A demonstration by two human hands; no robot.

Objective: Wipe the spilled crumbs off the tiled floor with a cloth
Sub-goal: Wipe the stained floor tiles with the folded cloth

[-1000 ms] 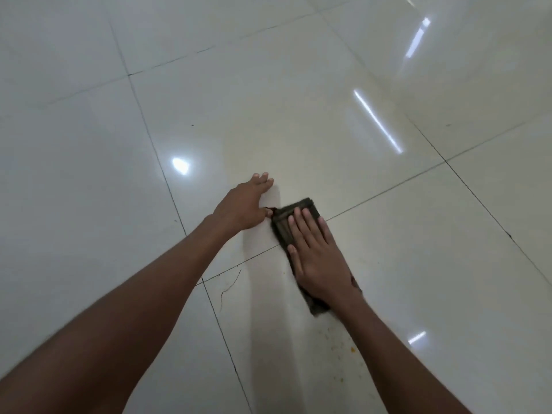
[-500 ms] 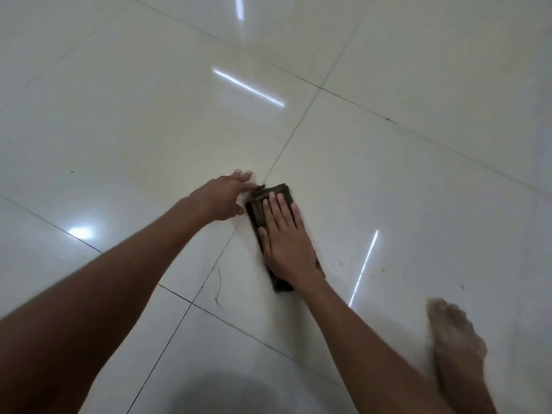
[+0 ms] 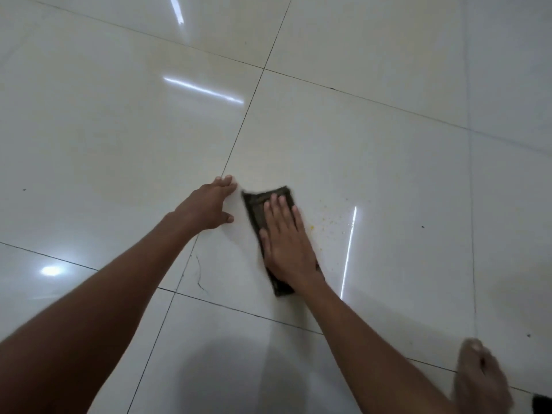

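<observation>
Cloth (image 3: 259, 206) mostly under right hand (image 3: 286, 243); blurred foot (image 3: 481, 383) edge-cropped.

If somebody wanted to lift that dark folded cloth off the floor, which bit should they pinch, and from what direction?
I would pinch the far short edge of the cloth, coming from above and beyond it. That end lies bare ahead of the fingertips of the right hand, which is pressed flat over the rest. The cloth lies flat on the tiled floor, so only an edge offers purchase. The left hand rests apart beside it.
</observation>
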